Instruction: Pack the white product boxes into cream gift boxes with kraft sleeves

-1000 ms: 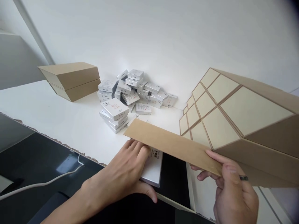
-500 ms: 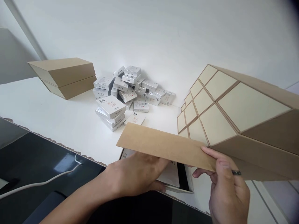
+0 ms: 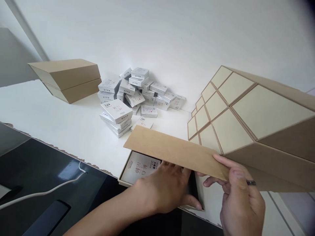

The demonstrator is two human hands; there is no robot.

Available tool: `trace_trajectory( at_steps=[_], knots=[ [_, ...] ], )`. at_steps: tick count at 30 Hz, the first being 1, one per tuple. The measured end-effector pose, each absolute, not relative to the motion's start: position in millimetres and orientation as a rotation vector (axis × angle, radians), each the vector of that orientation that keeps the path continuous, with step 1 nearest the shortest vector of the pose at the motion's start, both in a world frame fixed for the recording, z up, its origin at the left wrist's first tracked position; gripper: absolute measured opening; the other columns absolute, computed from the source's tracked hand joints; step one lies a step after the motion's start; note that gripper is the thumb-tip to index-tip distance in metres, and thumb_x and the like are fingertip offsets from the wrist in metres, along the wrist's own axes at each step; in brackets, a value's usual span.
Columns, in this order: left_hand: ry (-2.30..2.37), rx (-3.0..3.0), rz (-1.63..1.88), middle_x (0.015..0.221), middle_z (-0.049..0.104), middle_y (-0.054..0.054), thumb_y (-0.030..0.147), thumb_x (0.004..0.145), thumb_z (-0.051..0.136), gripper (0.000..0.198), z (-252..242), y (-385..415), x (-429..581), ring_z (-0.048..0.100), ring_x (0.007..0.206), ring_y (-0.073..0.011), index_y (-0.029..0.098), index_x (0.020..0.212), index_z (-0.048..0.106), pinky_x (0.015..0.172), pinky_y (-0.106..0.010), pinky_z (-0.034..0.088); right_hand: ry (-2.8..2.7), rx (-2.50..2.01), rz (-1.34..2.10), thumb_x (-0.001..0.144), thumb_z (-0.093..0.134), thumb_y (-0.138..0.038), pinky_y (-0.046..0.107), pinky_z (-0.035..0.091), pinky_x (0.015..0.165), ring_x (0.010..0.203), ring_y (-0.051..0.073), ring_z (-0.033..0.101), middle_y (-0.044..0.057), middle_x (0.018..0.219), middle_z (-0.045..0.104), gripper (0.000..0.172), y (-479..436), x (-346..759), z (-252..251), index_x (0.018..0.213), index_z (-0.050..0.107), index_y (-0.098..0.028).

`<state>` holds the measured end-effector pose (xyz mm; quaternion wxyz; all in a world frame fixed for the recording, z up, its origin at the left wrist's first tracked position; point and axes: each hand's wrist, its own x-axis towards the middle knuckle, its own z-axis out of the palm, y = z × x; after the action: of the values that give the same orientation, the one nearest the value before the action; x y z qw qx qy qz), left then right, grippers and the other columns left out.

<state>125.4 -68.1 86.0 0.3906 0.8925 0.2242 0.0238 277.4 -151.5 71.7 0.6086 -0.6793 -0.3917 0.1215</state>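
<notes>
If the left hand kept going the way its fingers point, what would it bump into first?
Probably the underside of the brown lid that the right hand holds up. The left hand reaches under it, inside the open box. Deeper in is hidden, so this is a guess.

Tips of left fingers [image 3: 175, 170], far half of open box [image 3: 122, 179] beneath lid [image 3: 172, 149]; stack [image 3: 261, 114] past right edge.

Big Chinese chars & small black print on the white box [image 3: 141, 167], also print on the pile of small boxes [image 3: 137, 93]: none legible, too small/blurred.
</notes>
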Motion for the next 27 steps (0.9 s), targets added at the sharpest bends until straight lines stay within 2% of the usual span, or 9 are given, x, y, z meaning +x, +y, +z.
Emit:
trace_trajectory(
  at_steps=[3,7,11,15,18,22,27],
  knots=[
    [0.492,2.255,0.101,0.165,0.026,-0.021,0.063,0.087,0.064,0.088,85.3,-65.7,116.5,0.015,0.156,-0.0367,0.012,0.152,0.034,0.125,-0.051,0.023,-0.93,-1.546,0.288,0.097,0.053,-0.055,0.033,0.049,0.059,0.067,0.018,0.065,0.006,0.087,0.072,0.043,-151.0,277.8,71.4,0.113,0.072,-0.02],
    [0.491,2.295,-0.025,0.156,0.042,-0.021,0.066,0.079,0.071,0.085,89.1,-65.1,110.3,0.035,0.148,-0.0381,0.014,0.142,0.048,0.124,-0.054,0.021,-0.949,-1.503,0.281,0.096,0.053,-0.054,0.031,0.051,0.055,0.059,0.014,0.06,0.006,0.083,0.072,0.043,-149.6,276.4,71.1,0.112,0.072,-0.019],
    [0.52,2.454,-0.128,0.154,0.044,-0.022,0.058,0.07,0.082,0.096,99.0,-65.5,111.3,0.033,0.149,-0.0398,0.012,0.145,0.043,0.119,-0.048,0.031,-0.985,-1.5,0.292,0.098,0.051,-0.052,0.03,0.052,0.054,0.061,0.014,0.061,0.007,0.086,0.072,0.043,-151.5,274.9,72.9,0.113,0.072,-0.018],
    [0.536,2.558,-0.287,0.142,0.058,-0.021,0.049,0.074,0.082,0.082,103.2,-64.9,114.7,0.047,0.14,-0.0387,0.01,0.138,0.05,0.111,-0.042,0.04,-0.99,-1.483,0.28,0.097,0.053,-0.052,0.028,0.052,0.051,0.062,0.015,0.063,0.007,0.081,0.07,0.042,-150.9,271.5,76.4,0.11,0.072,-0.017],
    [0.544,2.577,-0.246,0.142,0.06,-0.019,0.048,0.074,0.081,0.083,100.2,-64.9,115.5,0.052,0.136,-0.0379,0.013,0.141,0.048,0.108,-0.043,0.044,-0.989,-1.478,0.283,0.097,0.053,-0.051,0.029,0.053,0.052,0.065,0.016,0.065,0.007,0.082,0.07,0.041,-149.8,270.1,76.0,0.112,0.072,-0.017],
    [0.499,2.586,-0.22,0.146,0.056,-0.02,0.05,0.079,0.077,0.075,92.3,-68.3,112.6,0.048,0.14,-0.0369,0.012,0.138,0.052,0.114,-0.046,0.039,-0.996,-1.482,0.293,0.098,0.053,-0.05,0.029,0.052,0.052,0.064,0.016,0.064,0.007,0.084,0.069,0.041,-151.2,271.0,73.9,0.115,0.071,-0.018],
    [0.462,2.677,-0.113,0.158,0.039,-0.023,0.055,0.09,0.065,0.07,86.0,-78.6,99.4,0.029,0.152,-0.0353,0.012,0.143,0.049,0.124,-0.053,0.023,-0.984,-1.502,0.285,0.097,0.053,-0.052,0.029,0.052,0.053,0.061,0.014,0.063,0.007,0.083,0.071,0.043,-151.5,271.5,74.7,0.111,0.072,-0.017]
  ],
)
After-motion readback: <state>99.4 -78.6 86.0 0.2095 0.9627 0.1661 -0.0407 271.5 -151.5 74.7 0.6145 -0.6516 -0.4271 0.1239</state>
